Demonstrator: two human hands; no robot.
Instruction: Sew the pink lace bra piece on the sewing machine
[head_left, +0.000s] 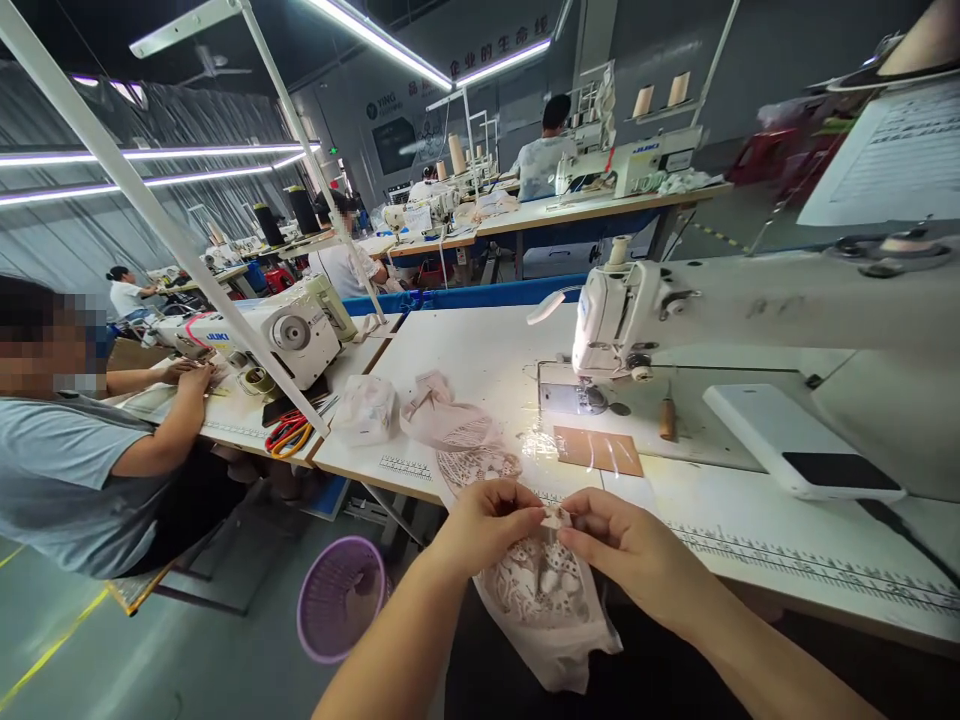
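Note:
A pale pink piece of lace fabric (pixel 540 600) hangs between my two hands at the table's front edge, its lower end drooping over my lap. My left hand (pixel 487 525) pinches its upper edge from the left. From the right, my right hand (pixel 611 535) pinches the same edge, fingertips close to the left ones. More pale lace cloth (pixel 450 425) trails back from the left hand onto the tabletop. Beyond the hands, the sewing machine (pixel 615 310) stands with its lamp lit over the needle plate (pixel 562 398); no cloth lies under its foot.
A brown card (pixel 600 450), a wooden-handled tool (pixel 667 415) and a white box-shaped device (pixel 802 440) lie on the table (pixel 495 345). A white bundle (pixel 365 410) sits at left. A purple basket (pixel 341 600) stands on the floor. A co-worker (pixel 67 440) sews at left.

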